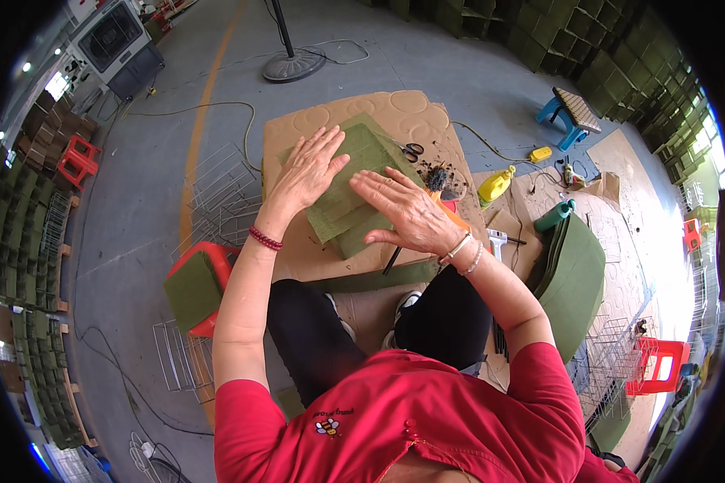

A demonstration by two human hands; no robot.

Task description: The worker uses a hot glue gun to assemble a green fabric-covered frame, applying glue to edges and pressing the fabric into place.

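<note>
R hand (407, 213) was spread wide, palm down, thumb out, over green sheet (338, 208), mid cardboard surface (298, 251). L hand (308, 171), a bit farther, also flat, fingers straight toward far edge; couldn't tell if the 2 pressed. Scissors (412, 152) lay nr R edge.

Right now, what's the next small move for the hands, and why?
I'd probably ease the overlapping green sheets square to each other on the cardboard: their edges look out of line, and the left hand and right hand are open over them, gripping nothing.
</note>
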